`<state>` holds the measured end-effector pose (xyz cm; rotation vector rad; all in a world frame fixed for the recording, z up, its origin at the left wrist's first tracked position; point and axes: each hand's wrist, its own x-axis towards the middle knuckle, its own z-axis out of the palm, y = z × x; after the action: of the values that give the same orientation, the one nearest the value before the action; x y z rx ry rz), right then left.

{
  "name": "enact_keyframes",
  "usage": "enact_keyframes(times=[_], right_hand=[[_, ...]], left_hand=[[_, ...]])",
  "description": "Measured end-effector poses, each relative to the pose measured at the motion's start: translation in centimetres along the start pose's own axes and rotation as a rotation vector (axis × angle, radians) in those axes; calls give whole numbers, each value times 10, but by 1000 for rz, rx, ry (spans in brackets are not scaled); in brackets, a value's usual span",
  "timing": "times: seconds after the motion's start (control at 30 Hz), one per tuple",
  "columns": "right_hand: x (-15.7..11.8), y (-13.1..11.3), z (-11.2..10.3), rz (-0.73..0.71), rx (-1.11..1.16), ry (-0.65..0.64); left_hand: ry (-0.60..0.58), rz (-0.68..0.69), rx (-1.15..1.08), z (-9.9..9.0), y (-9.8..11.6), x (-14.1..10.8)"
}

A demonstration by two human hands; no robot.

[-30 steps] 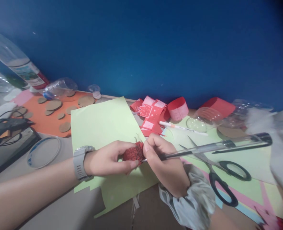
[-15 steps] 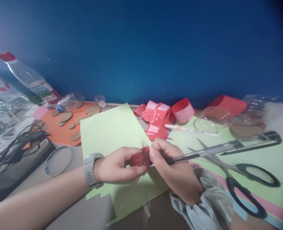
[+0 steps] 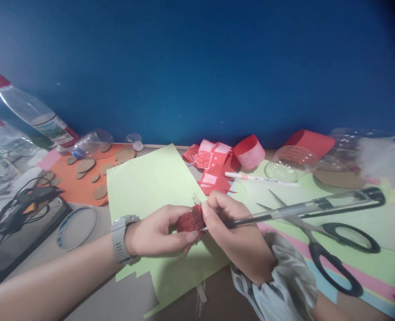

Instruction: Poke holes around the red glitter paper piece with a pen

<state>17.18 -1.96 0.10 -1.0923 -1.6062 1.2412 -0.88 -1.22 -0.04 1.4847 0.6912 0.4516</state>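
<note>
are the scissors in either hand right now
No, the scissors lie open on the papers to the right, while the right hand holds a pen.

I see a plain, deep-blue wall (image 3: 197, 76) behind the worktop (image 3: 117, 294), marked by a few small pale specks. Light falls unevenly on it: paler at left, darker toward the upper right. The worktop, greyish beige, meets the wall along a thin, light-coloured edge (image 3: 153, 146) and carries soft shadows.

Left forearm (image 3: 63, 276) comes in from eight o'clock, right forearm (image 3: 324, 308) from five; left hand (image 3: 160, 229) grips, thumb towards three, right hand (image 3: 230, 223) pinches just beside.
</note>
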Motion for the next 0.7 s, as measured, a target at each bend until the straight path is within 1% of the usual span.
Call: enact_keyframes(times=[0.27, 0.7], right_hand=[[-2, 2, 1, -6, -50, 6], [-1, -1, -1, 14, -57, 3]], left_hand=[[-1, -6, 15, 0, 1, 1], [-12, 9, 50, -1, 2, 1]])
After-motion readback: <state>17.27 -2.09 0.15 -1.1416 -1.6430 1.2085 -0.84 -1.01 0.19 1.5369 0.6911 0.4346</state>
